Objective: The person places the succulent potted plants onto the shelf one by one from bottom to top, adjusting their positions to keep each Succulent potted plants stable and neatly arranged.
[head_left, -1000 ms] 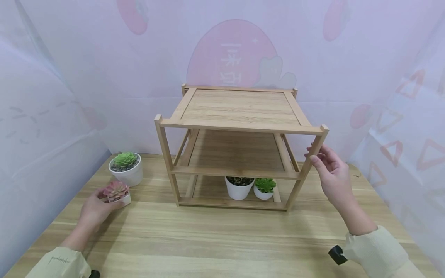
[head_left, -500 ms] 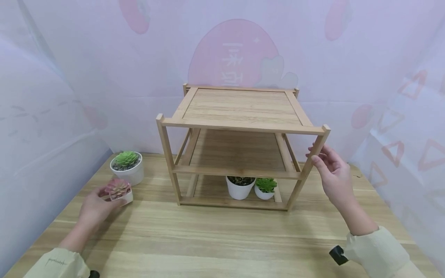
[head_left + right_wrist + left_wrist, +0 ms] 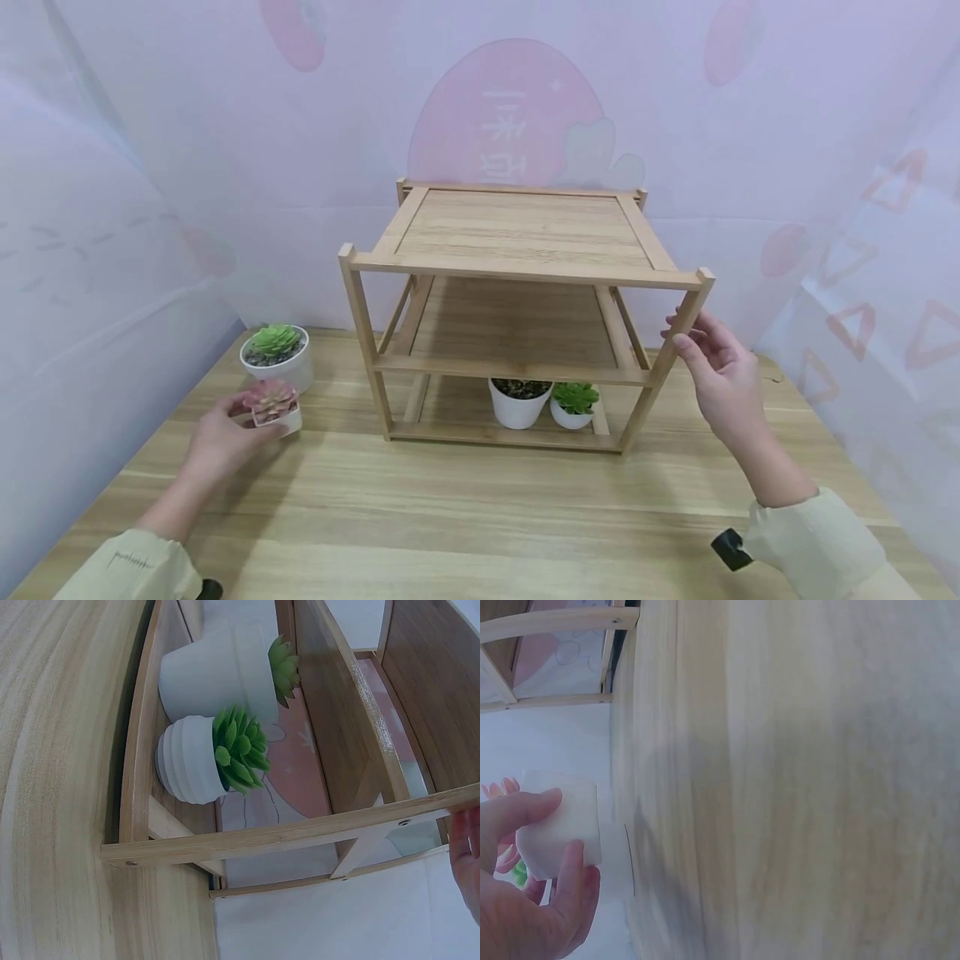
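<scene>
My left hand [image 3: 225, 437] grips a small square white pot with a pink succulent [image 3: 272, 400], thumb on one side and fingers on the other. In the left wrist view the bare white pot [image 3: 566, 825] is tipped into sight above the tabletop. On the right, my right hand [image 3: 723, 379] holds the front right post of a three-tier wooden shelf [image 3: 517, 237], thumb in front and fingers behind. Just behind the pink plant stands a round white pot with a green succulent [image 3: 288, 367].
On the shelf's bottom tier sit a larger white pot [image 3: 517, 408] and a small ribbed pot with a green succulent [image 3: 191, 761]. The larger one's green leaves [image 3: 283, 671] show in the right wrist view. A printed cloth [image 3: 262, 167] encloses the wooden table [image 3: 450, 517].
My left hand has carried the pink succulent a little right and up in the head view, closer to the round pot. My right hand has stayed on the post.
</scene>
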{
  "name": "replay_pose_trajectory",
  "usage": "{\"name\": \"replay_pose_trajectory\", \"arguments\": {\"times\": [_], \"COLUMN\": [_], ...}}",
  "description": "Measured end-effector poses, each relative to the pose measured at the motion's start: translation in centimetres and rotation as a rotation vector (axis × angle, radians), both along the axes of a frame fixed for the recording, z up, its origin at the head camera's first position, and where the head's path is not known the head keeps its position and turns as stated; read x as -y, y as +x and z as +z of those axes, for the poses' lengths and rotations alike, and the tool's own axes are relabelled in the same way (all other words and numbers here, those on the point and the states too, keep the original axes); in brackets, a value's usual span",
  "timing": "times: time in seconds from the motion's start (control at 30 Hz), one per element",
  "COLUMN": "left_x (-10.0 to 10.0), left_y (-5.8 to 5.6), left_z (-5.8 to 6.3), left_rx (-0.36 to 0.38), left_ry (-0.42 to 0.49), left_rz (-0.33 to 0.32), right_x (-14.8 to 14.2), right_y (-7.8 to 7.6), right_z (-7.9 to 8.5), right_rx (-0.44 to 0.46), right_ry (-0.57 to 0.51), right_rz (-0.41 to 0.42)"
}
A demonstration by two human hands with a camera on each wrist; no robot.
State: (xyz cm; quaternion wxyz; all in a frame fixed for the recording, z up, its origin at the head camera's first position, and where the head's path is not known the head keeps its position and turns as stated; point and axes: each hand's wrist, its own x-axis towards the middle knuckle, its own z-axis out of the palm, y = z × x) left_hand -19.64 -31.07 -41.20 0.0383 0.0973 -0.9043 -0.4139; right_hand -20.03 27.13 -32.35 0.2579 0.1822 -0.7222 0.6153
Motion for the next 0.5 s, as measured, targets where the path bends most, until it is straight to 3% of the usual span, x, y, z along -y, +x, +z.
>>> {"name": "replay_pose_trajectory", "arguments": {"times": [0.5], "left_x": [-1.6], "left_y": [0.2], "left_z": [0.9], "left_rx": [-0.034], "left_ry": [0.029], "left_rz": [-0.061], "right_x": [0.1], "right_y": [0.0], "right_z": [0.1], "right_rx": [0.001], "right_ry": [-0.016], "right_rz": [0.003]}}
